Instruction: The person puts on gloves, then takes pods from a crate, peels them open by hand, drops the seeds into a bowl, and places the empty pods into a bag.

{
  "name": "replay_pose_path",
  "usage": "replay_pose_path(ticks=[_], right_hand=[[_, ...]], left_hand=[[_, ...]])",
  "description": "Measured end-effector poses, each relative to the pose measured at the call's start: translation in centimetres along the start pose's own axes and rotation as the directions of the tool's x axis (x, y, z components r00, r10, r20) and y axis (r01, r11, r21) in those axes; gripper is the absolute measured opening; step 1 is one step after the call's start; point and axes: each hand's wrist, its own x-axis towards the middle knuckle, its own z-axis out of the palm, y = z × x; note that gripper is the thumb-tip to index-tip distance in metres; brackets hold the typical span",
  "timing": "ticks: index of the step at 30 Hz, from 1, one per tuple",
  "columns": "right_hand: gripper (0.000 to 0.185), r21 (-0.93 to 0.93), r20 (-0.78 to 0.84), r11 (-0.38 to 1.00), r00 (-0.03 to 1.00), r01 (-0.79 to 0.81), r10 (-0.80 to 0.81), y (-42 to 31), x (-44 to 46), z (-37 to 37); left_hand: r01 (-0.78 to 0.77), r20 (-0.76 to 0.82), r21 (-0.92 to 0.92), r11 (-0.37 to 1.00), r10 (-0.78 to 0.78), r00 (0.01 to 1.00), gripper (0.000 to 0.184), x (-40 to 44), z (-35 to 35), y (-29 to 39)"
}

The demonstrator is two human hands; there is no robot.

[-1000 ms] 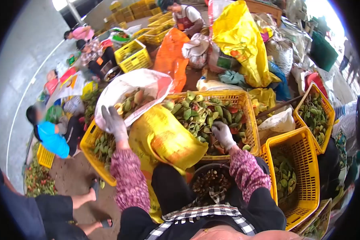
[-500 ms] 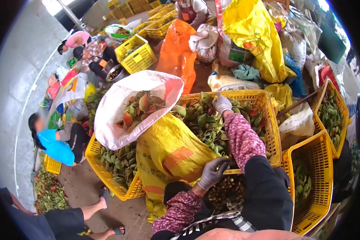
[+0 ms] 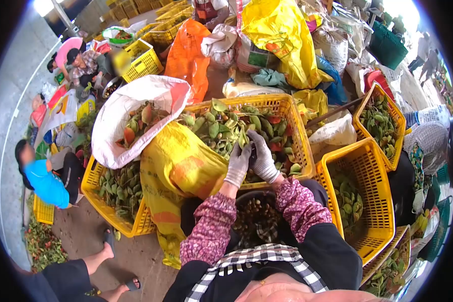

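Both my gloved hands meet over the front part of a yellow crate [image 3: 301, 136] heaped with green and reddish pods. My left hand [image 3: 238, 163], in a pale grey glove, is closed with its fingertips on a green pod [image 3: 243, 139]. My right hand [image 3: 263, 158], its glove darker at the fingers, is closed against the same pod from the other side. Its fingers partly hide what they grip. Below my wrists, between my knees, a dark container holds many small brown seed-like pieces [image 3: 256, 214].
A yellow sack with a white rim [image 3: 108, 146], filled with pods, leans at the left over another crate [image 3: 88, 194]. More yellow crates [image 3: 372, 201] stand at the right. An orange sack [image 3: 186, 60] and a yellow sack [image 3: 282, 35] stand behind. A person in blue [image 3: 48, 183] sits at the left.
My right hand has drawn back from the far side of the crate. My left hand has risen from the crate's front edge to meet it at the pod. The whole view has shifted.
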Motion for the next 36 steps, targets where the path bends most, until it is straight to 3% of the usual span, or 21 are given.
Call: replay_pose_path(ticks=[1, 3, 5, 7, 9, 11, 14, 15, 16, 17, 18, 19, 21, 23, 25, 26, 30, 31, 33, 35, 36], right_hand=[[0.055, -0.008, 0.0, 0.999, 0.999, 0.034, -0.034, -1.9, 0.0, -0.9], [0.049, 0.444, 0.339, 0.713, 0.838, -0.543, 0.427, -2.3, -1.0, -2.9], [0.045, 0.469, 0.283, 0.721, 0.86, -0.51, 0.424, -2.0, -1.4, -3.6], [0.049, 0.358, 0.258, 0.812, 0.885, -0.46, 0.387, -3.3, -2.0, -4.1], [0.051, 0.388, 0.274, 0.829, 0.909, -0.404, 0.314, -3.4, -2.8, -3.9], [0.05, 0.437, 0.297, 0.806, 0.91, -0.398, 0.288, -4.1, -3.5, -3.5], [0.05, 0.353, 0.273, 0.884, 0.938, -0.305, 0.215, -6.7, -4.3, -4.0], [0.05, 0.311, 0.241, 0.922, 0.958, -0.229, 0.157, -7.7, -4.2, -4.0], [0.048, 0.168, 0.263, 0.944, 0.936, -0.284, 0.234, -7.8, -4.4, -4.1], [0.046, -0.069, 0.102, 0.997, 0.994, 0.046, -0.039, -7.8, -3.9, -3.7], [0.044, -0.226, 0.225, 0.972, 0.974, 0.057, -0.005, -8.3, -3.5, -3.9], [0.042, -0.371, 0.338, 0.924, 0.94, 0.09, 0.044, -8.7, -3.6, -4.3], [0.033, -0.251, 0.436, 0.963, 0.9, 0.102, 0.018, -7.5, -4.1, -3.0], [0.03, 0.169, 0.448, 0.936, 0.87, -0.308, 0.205, -5.5, -5.6, -0.7], [0.027, 0.573, 0.473, 0.673, 0.859, -0.467, 0.194, -5.9, -5.7, 0.1], [0.034, 0.487, 0.632, 0.487, 0.677, -0.725, 0.376, -10.5, -3.9, -2.6], [0.045, 0.145, 0.74, 0.324, 0.319, -0.935, 0.592, -11.4, -4.9, -3.5], [0.043, 0.274, 0.734, 0.364, 0.438, -0.89, 0.519, -9.7, -7.4, -2.5], [0.038, 0.315, 0.749, 0.238, 0.394, -0.919, 0.532, -10.6, -7.9, -3.2], [0.036, 0.483, 0.663, 0.196, 0.502, -0.853, 0.555, -10.5, -9.3, -2.3], [0.036, 0.522, 0.664, 0.225, 0.558, -0.822, 0.498, -10.6, -9.4, -3.0]], left_hand=[[-0.054, -0.037, 0.067, 0.996, 0.057, 0.998, 0.033, -0.2, 0.1, -0.4], [-0.201, -0.016, 0.303, 0.932, 0.216, 0.976, 0.034, -1.4, -0.6, -1.1], [-0.401, 0.166, 0.712, 0.576, 0.416, 0.894, 0.035, -3.9, -0.5, 0.4], [-0.393, 0.211, 0.765, 0.51, 0.379, 0.901, 0.032, -6.2, 0.3, 1.4], [-0.278, 0.161, 0.756, 0.592, 0.243, 0.957, 0.03, -7.3, 0.1, 2.1], [-0.091, -0.016, 0.42, 0.903, 0.108, 0.994, 0.029, -8.2, -0.4, 1.6], [0.071, -0.191, 0.16, 0.985, -0.04, 0.981, 0.045, -8.8, -1.0, 2.2], [0.173, -0.208, 0.225, 0.959, -0.126, 0.97, 0.025, -9.7, -1.3, 3.6], [-0.192, -0.043, 0.714, 0.673, 0.316, 0.948, 0.018, -9.6, -2.1, 3.1], [-0.404, 0.306, 0.913, 0.062, 0.552, 0.776, 0.023, -9.3, -3.1, 1.8], [-0.335, 0.325, 0.939, -0.072, 0.498, 0.804, 0.043, -9.1, -4.1, 0.4], [-0.357, 0.285, 0.933, 0.033, 0.537, 0.794, 0.035, -10.3, -2.7, 2.1], [-0.261, 0.075, 0.919, 0.294, 0.521, 0.85, 0.019, -10.1, -2.8, 1.3], [-0.12, -0.02, 0.969, 0.217, 0.551, 0.835, 0.028, -11.1, -1.7, 2.6], [-0.06, -0.058, 0.977, 0.203, 0.529, 0.846, 0.031, -12.6, -0.5, 4.2], [-0.06, -0.02, 0.989, 0.132, 0.533, 0.846, 0.032, -13.2, -0.5, 3.9], [-0.105, 0.078, 0.994, 0.023, 0.517, 0.853, 0.036, -15.4, -1.7, 1.2], [-0.122, 0.084, 0.991, 0.047, 0.494, 0.866, 0.039, -15.0, -2.6, 0.0], [-0.187, 0.101, 0.975, 0.123, 0.503, 0.858, 0.037, -15.8, -2.6, 0.1], [-0.369, 0.172, 0.906, 0.21, 0.612, 0.772, 0.031, -15.4, -2.4, 0.9], [-0.158, -0.066, 0.783, 0.601, 0.333, 0.941, 0.029, -15.7, -2.3, 1.4]])
